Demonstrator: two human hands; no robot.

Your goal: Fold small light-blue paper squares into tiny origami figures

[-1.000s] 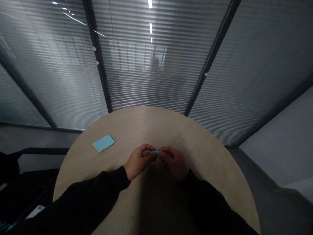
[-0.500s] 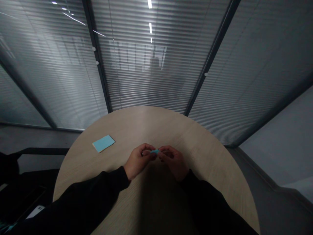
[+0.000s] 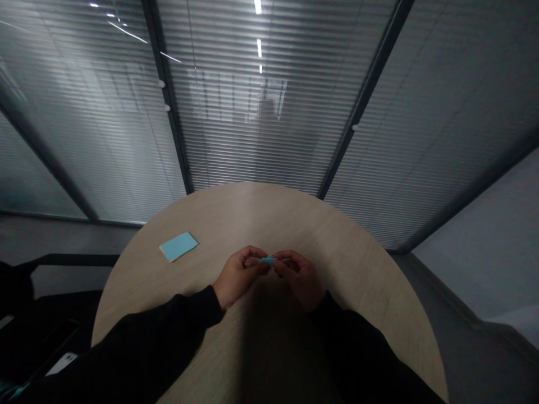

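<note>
Between my two hands is a small piece of light-blue paper (image 3: 266, 260), mostly covered by the fingers; its shape cannot be made out fully. My left hand (image 3: 241, 274) pinches its left end and wears a ring. From the other side, my right hand (image 3: 300, 276) pinches the right end with thumb and fingers. Both hands are close together over the middle of the round wooden table (image 3: 252, 213). To the left of them lies a pad of light-blue sticky notes (image 3: 179, 246), flat on the tabletop.
Behind the table's far edge stands a glass partition with closed blinds (image 3: 261, 151) and dark frames. At the left is a black chair (image 3: 76, 260), with a white object (image 3: 62, 363) low beside my sleeve. A pale wall (image 3: 484, 252) rises at the right.
Hardly anything differs. The fingers and the blue paper have shifted very slightly, and a little more of the paper shows. The pad lies where it was.
</note>
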